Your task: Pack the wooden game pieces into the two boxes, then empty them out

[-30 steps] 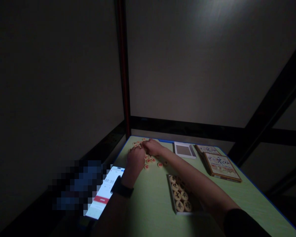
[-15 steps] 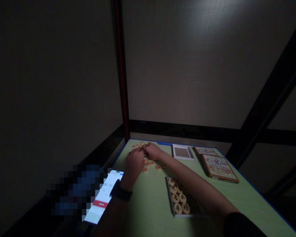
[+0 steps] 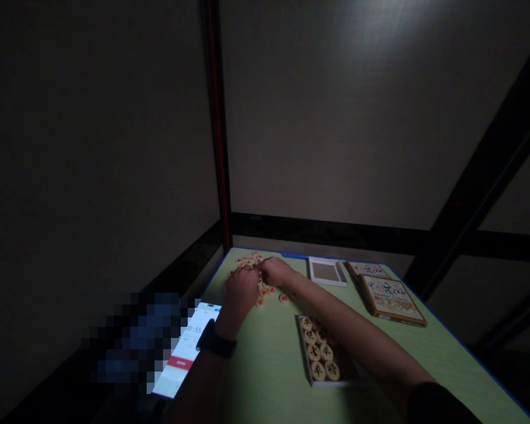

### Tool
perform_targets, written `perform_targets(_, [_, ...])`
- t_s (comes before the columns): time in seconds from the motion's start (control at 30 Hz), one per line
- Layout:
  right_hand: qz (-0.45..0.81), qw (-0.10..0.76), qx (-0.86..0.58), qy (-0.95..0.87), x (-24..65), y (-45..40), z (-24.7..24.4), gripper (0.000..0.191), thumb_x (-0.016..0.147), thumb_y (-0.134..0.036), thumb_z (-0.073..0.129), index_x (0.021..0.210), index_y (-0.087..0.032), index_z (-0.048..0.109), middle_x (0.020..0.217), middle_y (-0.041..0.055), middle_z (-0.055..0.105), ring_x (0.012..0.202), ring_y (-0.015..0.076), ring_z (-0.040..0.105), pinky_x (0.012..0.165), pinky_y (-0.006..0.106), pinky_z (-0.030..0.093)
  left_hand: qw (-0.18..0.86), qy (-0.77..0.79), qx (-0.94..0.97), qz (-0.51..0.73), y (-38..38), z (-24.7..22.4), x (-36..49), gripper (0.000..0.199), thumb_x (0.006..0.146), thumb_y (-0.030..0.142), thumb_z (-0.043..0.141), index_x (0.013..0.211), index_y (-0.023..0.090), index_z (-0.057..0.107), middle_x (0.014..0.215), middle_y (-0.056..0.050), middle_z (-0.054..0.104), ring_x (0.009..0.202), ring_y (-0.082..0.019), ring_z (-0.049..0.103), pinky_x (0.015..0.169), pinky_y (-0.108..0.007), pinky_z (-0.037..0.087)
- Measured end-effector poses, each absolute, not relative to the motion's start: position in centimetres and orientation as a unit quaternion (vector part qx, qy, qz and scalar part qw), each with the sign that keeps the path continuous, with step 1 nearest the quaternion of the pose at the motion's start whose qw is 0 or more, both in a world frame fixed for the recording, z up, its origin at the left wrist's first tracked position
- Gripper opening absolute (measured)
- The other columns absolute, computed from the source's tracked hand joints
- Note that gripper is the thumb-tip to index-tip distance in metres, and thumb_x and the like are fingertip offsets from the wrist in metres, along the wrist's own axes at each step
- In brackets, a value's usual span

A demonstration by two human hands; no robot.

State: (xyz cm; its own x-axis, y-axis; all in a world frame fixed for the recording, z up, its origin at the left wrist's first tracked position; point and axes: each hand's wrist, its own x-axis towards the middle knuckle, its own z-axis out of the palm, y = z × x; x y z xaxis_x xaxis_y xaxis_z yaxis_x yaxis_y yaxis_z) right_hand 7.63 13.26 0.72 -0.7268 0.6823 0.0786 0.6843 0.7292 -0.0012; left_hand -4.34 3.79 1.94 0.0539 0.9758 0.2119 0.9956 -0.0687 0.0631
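R hand shifted, pcs around fingers

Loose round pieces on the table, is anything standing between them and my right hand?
Nothing visible does: your right hand is right at the loose round pieces, beside your left hand. The open box sits nearer you, partly hidden by your right forearm.
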Motion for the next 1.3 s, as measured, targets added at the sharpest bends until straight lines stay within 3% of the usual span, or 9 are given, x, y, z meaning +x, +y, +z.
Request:
perform_targets(0.27, [-0.008,0.087,-0.386,-0.918,7.6,12.5,0.7,0.025,0.080,-0.018,0.055,0.097,-0.018,0.074,0.102,0.0126,0.074,0.096,0.0248,0.067,0.080,0.029,0.045,0.018,-0.675,-0.725,-0.136,4.0,2.1,-4.3,0.032,0.094,0.012,0.037,0.107,0.011,0.067,0.112,-0.016,0.068,0.109,-0.024,0.062,0.094,-0.034,0.047])
perform_targets(0.47, [0.035,0.175,-0.378,-0.908,8.9,11.2,1.6,0.029,0.081,-0.011,0.051,0.100,-0.017,0.073,0.100,0.0076,0.075,0.092,0.0183,0.067,0.080,0.022,0.044,-0.072,-0.648,-0.697,-0.298,4.8,1.9,-3.9,0.032,0.094,0.027,0.049,0.120,0.011,0.060,0.113,-0.015,0.070,0.107,-0.023,0.064,0.094,-0.034,0.048])
perform_targets(0.6, [0.104,0.281,-0.387,-0.872,11.2,9.4,2.0,0.030,0.080,-0.006,0.052,0.097,-0.016,0.075,0.101,0.0082,0.076,0.093,0.0191,0.067,0.081,0.024,0.046,-0.231,-0.581,-0.637,-0.451,6.0,0.8,-2.9,0.022,0.085,0.030,0.065,0.103,0.018,0.067,0.098,-0.009,0.074,0.094,-0.021,0.069,0.083,-0.031,0.053])
perform_targets(0.73, [0.106,0.300,-0.414,-0.853,14.1,6.9,2.6,0.027,0.078,-0.006,0.056,0.092,-0.015,0.076,0.094,0.0094,0.076,0.087,0.0205,0.067,0.078,0.026,0.046,-0.440,-0.460,-0.552,-0.538,6.5,-0.2,-0.7,0.026,0.068,0.031,0.082,0.081,0.014,0.068,0.079,-0.007,0.074,0.071,-0.018,0.069,0.066,-0.026,0.054])
perform_targets(0.93, [0.090,0.303,-0.472,-0.823,17.8,3.7,2.9,0.021,0.079,-0.010,0.058,0.087,-0.016,0.076,0.086,0.0084,0.074,0.079,0.0192,0.065,0.072,0.026,0.045,-0.556,-0.394,-0.530,-0.505,5.2,0.5,2.6,0.034,0.056,0.032,0.089,0.072,0.011,0.067,0.062,-0.002,0.068,0.055,-0.011,0.061,0.057,-0.023,0.049])
perform_targets(1.17, [0.133,0.369,-0.493,-0.777,20.3,2.1,1.9,0.024,0.083,-0.016,0.056,0.098,-0.014,0.075,0.090,0.0108,0.072,0.077,0.0198,0.064,0.072,0.029,0.047,-0.639,-0.332,-0.528,-0.450,4.2,1.2,4.2,0.046,0.054,0.034,0.091,0.087,0.011,0.069,0.077,-0.005,0.071,0.070,-0.012,0.064,0.069,-0.024,0.049])
perform_targets(1.3, [0.162,0.368,-0.484,-0.778,20.7,2.7,0.4,0.026,0.082,-0.015,0.055,0.097,-0.012,0.076,0.093,0.0119,0.074,0.084,0.0221,0.066,0.078,0.031,0.048,-0.648,-0.354,-0.513,-0.438,4.5,0.2,4.9,0.050,0.048,0.036,0.093,0.084,0.012,0.067,0.074,-0.003,0.069,0.068,-0.011,0.063,0.069,-0.024,0.049])
